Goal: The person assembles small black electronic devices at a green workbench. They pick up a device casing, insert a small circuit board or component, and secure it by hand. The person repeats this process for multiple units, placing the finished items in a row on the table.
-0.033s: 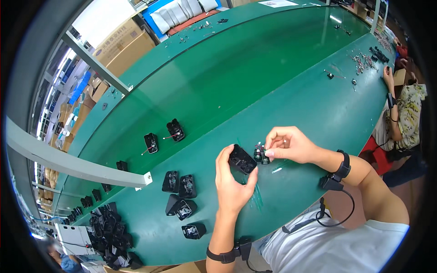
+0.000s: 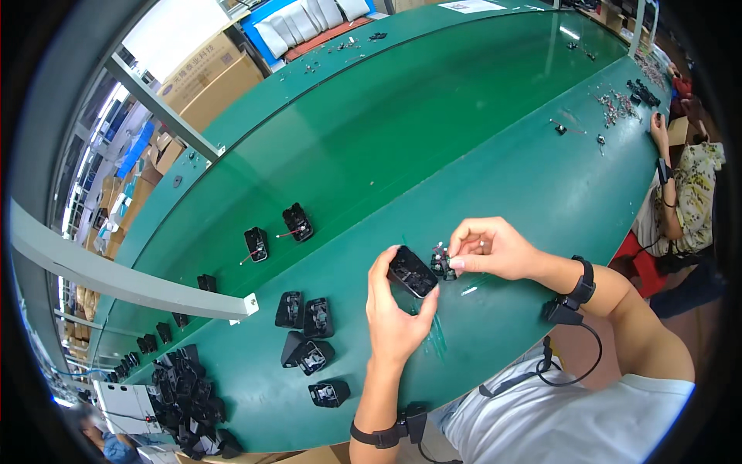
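My left hand (image 2: 396,321) is closed around a black plastic housing (image 2: 413,272), its open hollow side facing up. Just to the right of it, my right hand (image 2: 491,249) pinches with thumb and fingertips at a small dark electronic part (image 2: 450,271). The fingertips partly cover that part. A similar small part with bits of wire (image 2: 438,259) lies against it on the green table (image 2: 533,185). Thin green strips (image 2: 437,340) lie below the housing, by my left wrist.
Several black housings (image 2: 318,317) stand left of my hands, with a large heap (image 2: 185,398) at the lower left. Two housings with wires (image 2: 297,223) sit on the sunken green strip. A grey metal post (image 2: 139,267) crosses the left. At the right sits another person (image 2: 680,189).
My right fingertips have shifted very slightly at the small part. The housing in my left hand has tilted a little.
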The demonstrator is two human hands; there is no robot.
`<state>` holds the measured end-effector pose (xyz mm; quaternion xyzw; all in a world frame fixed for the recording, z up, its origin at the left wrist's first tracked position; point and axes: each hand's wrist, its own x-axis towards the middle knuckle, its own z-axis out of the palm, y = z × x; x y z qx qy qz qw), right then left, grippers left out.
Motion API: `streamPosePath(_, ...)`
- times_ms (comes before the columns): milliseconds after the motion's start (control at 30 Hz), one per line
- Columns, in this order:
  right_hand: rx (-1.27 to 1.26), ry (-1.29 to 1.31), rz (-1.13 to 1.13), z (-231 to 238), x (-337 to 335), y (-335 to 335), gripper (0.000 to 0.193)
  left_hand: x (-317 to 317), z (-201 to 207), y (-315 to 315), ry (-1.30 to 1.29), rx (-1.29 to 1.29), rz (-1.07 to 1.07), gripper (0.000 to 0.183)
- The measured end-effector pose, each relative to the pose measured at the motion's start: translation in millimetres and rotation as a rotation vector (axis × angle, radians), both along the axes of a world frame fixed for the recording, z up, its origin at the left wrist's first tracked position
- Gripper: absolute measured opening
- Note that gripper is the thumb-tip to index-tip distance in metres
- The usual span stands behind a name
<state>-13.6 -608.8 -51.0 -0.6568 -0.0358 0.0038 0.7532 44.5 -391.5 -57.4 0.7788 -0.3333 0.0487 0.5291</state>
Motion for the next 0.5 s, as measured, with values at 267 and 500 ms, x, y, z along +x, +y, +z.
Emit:
streamPosePath(267, -0.312, -0.156, -0.039, 3.7, -5.6, 1.3, 0.013, -6.7, 1.5, -3.9, 0.055, -0.031, -0.138, 0.088)
streamPosePath(500, -0.455, -0.32, -0.035, 6.2, -9.2, 2.4, 0.012, -5.5, 0.4, -6.8, 0.079, -0.105, -0.159, 0.089)
